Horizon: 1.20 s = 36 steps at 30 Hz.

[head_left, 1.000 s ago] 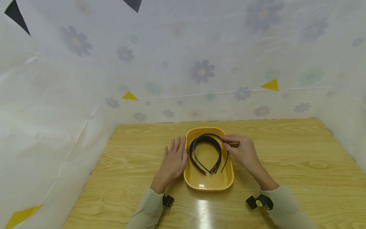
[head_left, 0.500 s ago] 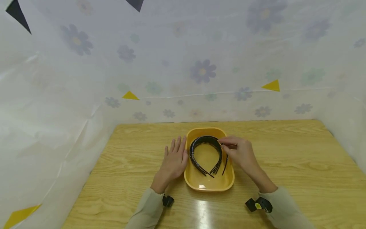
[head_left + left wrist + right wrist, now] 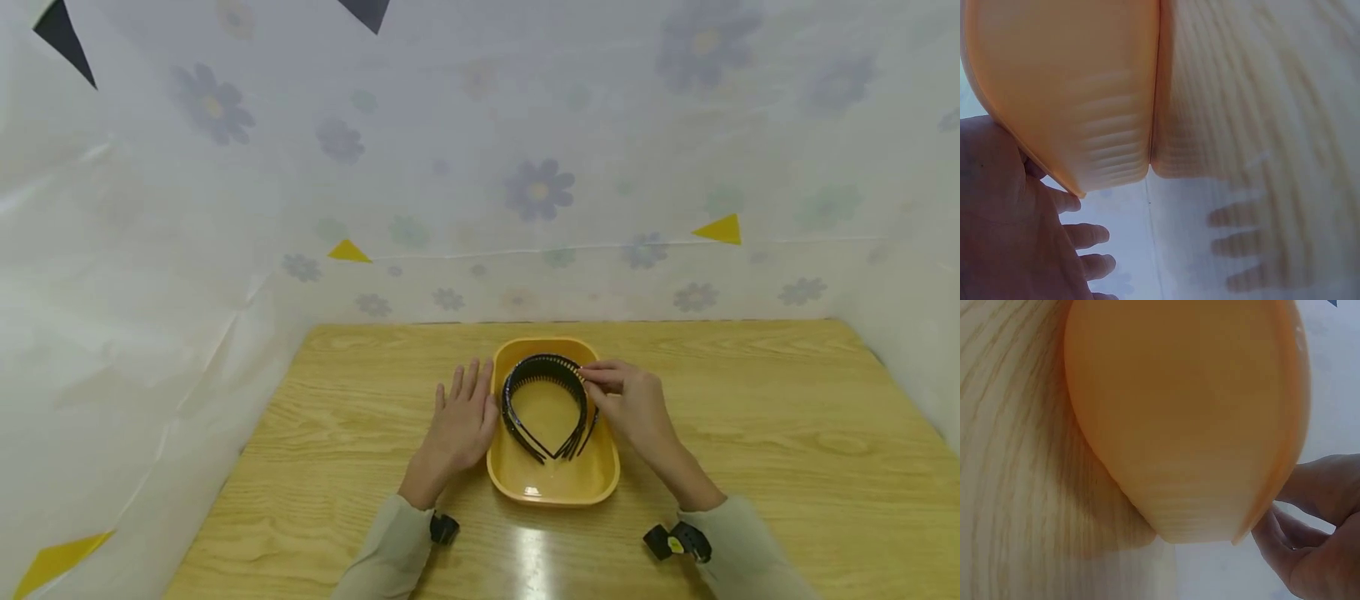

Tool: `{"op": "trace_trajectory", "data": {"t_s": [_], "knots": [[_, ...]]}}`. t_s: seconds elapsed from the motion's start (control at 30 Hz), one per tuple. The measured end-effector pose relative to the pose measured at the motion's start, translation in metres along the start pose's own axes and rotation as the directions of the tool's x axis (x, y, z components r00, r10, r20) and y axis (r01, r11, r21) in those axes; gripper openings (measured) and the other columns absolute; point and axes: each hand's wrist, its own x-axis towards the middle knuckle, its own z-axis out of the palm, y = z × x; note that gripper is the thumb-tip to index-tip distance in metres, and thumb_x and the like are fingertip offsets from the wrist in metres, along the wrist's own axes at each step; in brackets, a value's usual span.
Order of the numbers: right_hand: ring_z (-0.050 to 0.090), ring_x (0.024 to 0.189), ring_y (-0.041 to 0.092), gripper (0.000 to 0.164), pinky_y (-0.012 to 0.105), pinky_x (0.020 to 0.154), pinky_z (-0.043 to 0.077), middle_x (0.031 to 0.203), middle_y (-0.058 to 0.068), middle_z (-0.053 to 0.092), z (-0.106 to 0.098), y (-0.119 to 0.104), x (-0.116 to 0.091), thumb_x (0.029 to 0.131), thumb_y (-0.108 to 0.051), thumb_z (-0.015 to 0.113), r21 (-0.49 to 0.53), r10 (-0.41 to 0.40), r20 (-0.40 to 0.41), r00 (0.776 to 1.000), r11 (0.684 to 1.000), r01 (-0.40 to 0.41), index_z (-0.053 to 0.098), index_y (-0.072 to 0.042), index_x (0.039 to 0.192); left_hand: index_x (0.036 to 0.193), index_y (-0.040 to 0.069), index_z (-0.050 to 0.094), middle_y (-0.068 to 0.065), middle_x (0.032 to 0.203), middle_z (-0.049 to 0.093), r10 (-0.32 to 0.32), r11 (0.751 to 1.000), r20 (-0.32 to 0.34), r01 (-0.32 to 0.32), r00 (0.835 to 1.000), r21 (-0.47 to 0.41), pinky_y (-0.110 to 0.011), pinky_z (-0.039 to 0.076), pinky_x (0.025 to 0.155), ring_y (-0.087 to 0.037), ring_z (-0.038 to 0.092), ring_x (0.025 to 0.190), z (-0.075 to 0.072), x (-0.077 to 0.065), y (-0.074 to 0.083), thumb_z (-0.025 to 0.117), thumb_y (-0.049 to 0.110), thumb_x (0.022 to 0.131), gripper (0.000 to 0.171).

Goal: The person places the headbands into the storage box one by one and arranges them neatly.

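Several black headbands [image 3: 543, 368], some with comb teeth along the inside, lie overlapped in a yellow plastic tray [image 3: 551, 497] in the head view. Flat against the tray's left side, my left hand [image 3: 459, 427] touches the rim with its fingers straight. My right hand [image 3: 636, 407] reaches over the right rim and pinches a headband between thumb and fingers; the leg of one headband [image 3: 589, 435] shows below them. In both wrist views the tray's outer wall [image 3: 1079, 81] [image 3: 1179, 412] hides the headbands.
The tray stands on a wood-grain table [image 3: 360, 467]. Behind it hangs a white flower-printed sheet [image 3: 480, 150] with yellow triangles on it. A similar pale sheet runs along the left side.
A thin headband that stood out above the others now lies closely in line with them. My right hand has shifted slightly and still pinches. The left hand stays at the rim.
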Motion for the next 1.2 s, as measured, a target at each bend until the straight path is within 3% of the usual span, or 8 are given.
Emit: {"op": "trace_trajectory", "data": {"t_s": [0.2, 0.33, 0.43, 0.53, 0.63, 0.77, 1.0, 1.2], "knots": [[0.073, 0.076, 0.027, 0.018, 0.023, 0.048, 0.047, 0.105, 0.018, 0.075, 0.001, 0.003, 0.0, 0.086, 0.008, 0.075, -0.056, -0.035, -0.052, 0.998, 0.998, 0.032, 0.08, 0.004, 0.103, 0.167, 0.015, 0.014, -0.011, 0.171, 0.011, 0.003, 1.0, -0.001, -0.003, 1.0, -0.001, -0.066, 0.008, 0.12, -0.039, 0.01, 0.156, 0.002, 0.002, 0.003, 0.021, 0.034, 0.112, 0.058], [0.049, 0.045, 0.01, 0.019, 0.021, 0.039, 0.033, 0.105, 0.019, 0.075, 0.002, 0.003, 0.0, 0.086, 0.008, 0.076, -0.07, -0.023, -0.059, 0.998, 0.997, 0.019, 0.08, 0.003, 0.104, 0.167, 0.015, 0.014, -0.01, 0.171, 0.01, 0.003, 1.0, 0.004, -0.003, 1.0, 0.0, -0.066, 0.007, 0.121, -0.039, 0.01, 0.156, 0.003, 0.002, 0.004, 0.02, 0.034, 0.112, 0.058], [0.032, 0.038, 0.006, 0.02, 0.022, 0.037, 0.028, 0.106, 0.019, 0.074, 0.004, 0.004, 0.0, 0.086, 0.007, 0.076, -0.068, -0.009, -0.062, 0.998, 0.998, 0.005, 0.08, 0.002, 0.105, 0.167, 0.017, 0.012, -0.009, 0.171, 0.009, 0.001, 1.0, 0.011, -0.001, 1.0, 0.006, -0.065, 0.006, 0.121, -0.038, 0.008, 0.156, 0.002, 0.001, 0.006, 0.02, 0.036, 0.112, 0.059], [0.048, 0.046, 0.011, 0.021, 0.022, 0.038, 0.029, 0.107, 0.019, 0.074, 0.005, 0.005, -0.001, 0.087, 0.008, 0.076, -0.059, 0.002, -0.06, 0.998, 0.998, -0.006, 0.08, 0.002, 0.106, 0.167, 0.016, 0.013, -0.01, 0.171, 0.009, 0.003, 1.0, 0.006, -0.003, 1.0, 0.007, -0.065, 0.007, 0.121, -0.038, 0.008, 0.156, 0.002, 0.0, 0.007, 0.02, 0.035, 0.112, 0.059], [0.068, 0.07, 0.025, 0.021, 0.022, 0.042, 0.034, 0.107, 0.019, 0.074, 0.008, 0.006, -0.002, 0.086, 0.008, 0.076, -0.052, 0.008, -0.054, 0.999, 0.999, -0.011, 0.08, 0.003, 0.106, 0.167, 0.015, 0.015, -0.01, 0.171, 0.01, 0.003, 1.0, 0.001, -0.003, 1.0, 0.008, -0.066, 0.008, 0.121, -0.038, 0.009, 0.156, 0.001, 0.0, 0.008, 0.021, 0.034, 0.112, 0.058], [0.072, 0.091, 0.034, 0.02, 0.023, 0.044, 0.037, 0.107, 0.019, 0.074, 0.011, 0.007, -0.003, 0.086, 0.008, 0.076, -0.049, 0.007, -0.062, 0.998, 0.999, -0.01, 0.08, 0.004, 0.105, 0.167, 0.014, 0.016, -0.011, 0.171, 0.011, 0.006, 1.0, -0.003, -0.006, 1.0, 0.006, -0.066, 0.008, 0.121, -0.038, 0.009, 0.156, 0.001, -0.001, 0.008, 0.021, 0.034, 0.112, 0.058], [0.073, 0.086, 0.031, 0.021, 0.022, 0.051, 0.048, 0.107, 0.019, 0.073, 0.018, 0.006, -0.002, 0.085, 0.01, 0.076, -0.081, -0.039, -0.066, 0.997, 0.996, 0.034, 0.079, 0.006, 0.106, 0.167, 0.018, 0.012, -0.009, 0.171, 0.008, -0.005, 1.0, -0.001, 0.005, 1.0, 0.009, -0.064, 0.006, 0.121, -0.035, 0.004, 0.157, -0.001, -0.004, 0.007, 0.02, 0.036, 0.112, 0.058], [0.072, 0.089, 0.032, 0.022, 0.034, 0.061, 0.057, 0.107, 0.019, 0.072, 0.024, 0.005, -0.001, 0.085, 0.009, 0.077, -0.163, -0.065, -0.057, 0.996, 0.985, 0.055, 0.079, 0.006, 0.106, 0.167, 0.018, 0.012, -0.008, 0.171, 0.009, -0.007, 1.0, -0.008, 0.007, 1.0, 0.016, -0.064, 0.007, 0.121, -0.034, 0.005, 0.157, 0.001, -0.004, 0.003, 0.02, 0.036, 0.112, 0.058]]}}
